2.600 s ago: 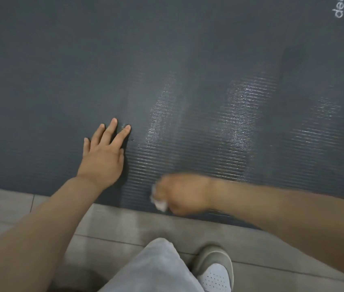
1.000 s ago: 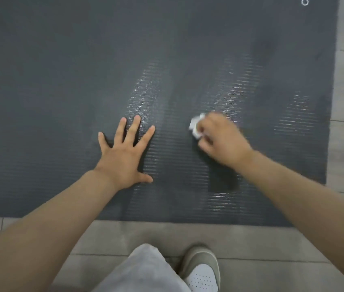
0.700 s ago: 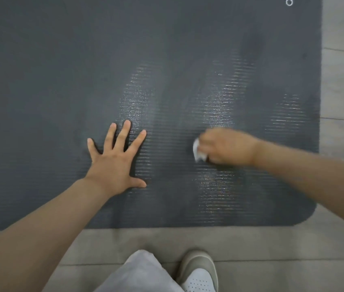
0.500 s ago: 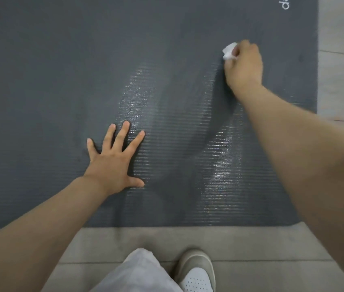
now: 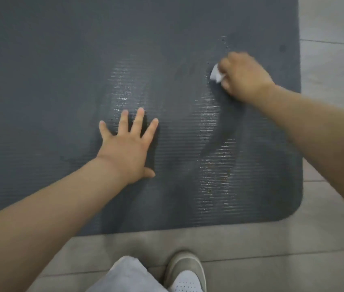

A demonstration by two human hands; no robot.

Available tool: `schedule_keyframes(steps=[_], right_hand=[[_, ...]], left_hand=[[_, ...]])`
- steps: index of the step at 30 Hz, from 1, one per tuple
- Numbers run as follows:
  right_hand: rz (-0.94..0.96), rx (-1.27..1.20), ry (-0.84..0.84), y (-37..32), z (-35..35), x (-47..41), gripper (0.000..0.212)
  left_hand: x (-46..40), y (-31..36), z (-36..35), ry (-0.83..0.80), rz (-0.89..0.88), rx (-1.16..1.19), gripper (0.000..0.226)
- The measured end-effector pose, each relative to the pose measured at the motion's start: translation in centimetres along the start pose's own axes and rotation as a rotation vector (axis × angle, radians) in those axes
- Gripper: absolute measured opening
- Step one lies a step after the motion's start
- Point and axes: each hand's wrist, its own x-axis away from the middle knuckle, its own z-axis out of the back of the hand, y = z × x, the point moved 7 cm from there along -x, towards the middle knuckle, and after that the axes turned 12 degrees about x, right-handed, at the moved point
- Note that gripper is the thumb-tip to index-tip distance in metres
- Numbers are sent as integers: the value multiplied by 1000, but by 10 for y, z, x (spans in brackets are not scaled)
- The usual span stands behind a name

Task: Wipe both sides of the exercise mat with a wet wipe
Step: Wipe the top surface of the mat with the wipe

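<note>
left hand [image 5: 128, 148] flat, fingers spread, on dark grey ribbed foam mat [image 5: 40, 81]; right hand [image 5: 243, 75] upper right grips crumpled white wet wipe [image 5: 216, 74] against wet-streaked surface.

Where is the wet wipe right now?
In the head view, the wet wipe is bunched in the right hand, pressed on the mat near its right edge.

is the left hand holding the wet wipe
No, the left hand lies flat with fingers spread on the mat, while the right hand grips the wet wipe.
</note>
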Motion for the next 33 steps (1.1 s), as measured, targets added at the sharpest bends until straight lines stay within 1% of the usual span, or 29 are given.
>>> schedule_keyframes(steps=[1,2,3,4,5,6,7,9,11,12,13,14,15,16,17,18,19,20,21,22,23,24,25,27,28,29,30,33], right_hand=[[-321,-23,-54,39,-3,-17,19],[-551,-46,-116,56,-9,-18,23],[-630,-96,-133,52,-9,-14,24],[-587,-138,-104,35,-5,-4,22],[-461,-182,-68,9,-2,17,17],[-285,-245,-53,-21,0,50,11],[-92,-277,-106,-57,2,97,9],[291,-282,-296,-123,10,208,19],[588,-221,-482,-154,9,298,26],[709,-194,-520,-157,8,322,23],[779,-168,-507,-148,5,325,16],[805,-156,-461,-137,4,306,10],[790,-135,-385,-120,2,269,5],[727,-108,-289,-98,3,221,5],[600,-61,-219,-70,3,168,8],[431,-14,-184,-38,2,116,10],[268,8,-113,-4,6,68,6],[101,45,-55,28,9,27,7],[-112,55,-60,60,6,0,15],[-349,35,-84,86,1,-11,21],[-528,-1,-68,94,-5,-12,25],[-621,-50,-43,85,-8,-7,28],[-627,-84,-7,65,-9,6,29],[-505,-197,45,19,-6,55,25],[-448,-267,26,-1,-5,90,22],[-377,-310,-28,-21,-3,129,21],[-260,-322,-103,-43,1,169,20],[278,-305,-368,-109,13,273,6]], left_hand=[[-10,7,8,14,-13,39,126],[-20,9,14,28,-13,52,127],[-30,6,18,48,0,47,128],[-37,0,19,65,20,58,129],[-39,-8,19,68,42,103,131],[-39,-15,15,66,56,163,132],[-39,-21,11,68,55,205,133],[-39,-25,4,74,43,215,133],[-41,-25,5,57,53,216,134],[-43,-24,6,42,62,220,135],[-44,-23,6,27,70,225,136],[-46,-23,6,16,79,225,136],[-47,-24,6,7,89,221,137],[-48,-24,6,-1,94,217,137],[-48,-24,6,-7,95,214,137],[-47,-23,7,-10,94,212,136],[-46,-23,7,-10,95,211,135],[-45,-24,8,-11,99,212,135],[-44,-23,8,-14,103,211,135],[-45,-23,8,-16,105,209,135],[-46,-23,8,-12,105,208,135],[-45,-24,9,-12,104,211,134],[-44,-24,10,-15,102,219,134],[-43,-22,9,-2,89,229,133],[-43,-23,8,5,88,227,133],[-43,-23,8,8,89,223,134],[-43,-23,8,7,92,219,134],[-43,-21,9,5,90,218,134]])
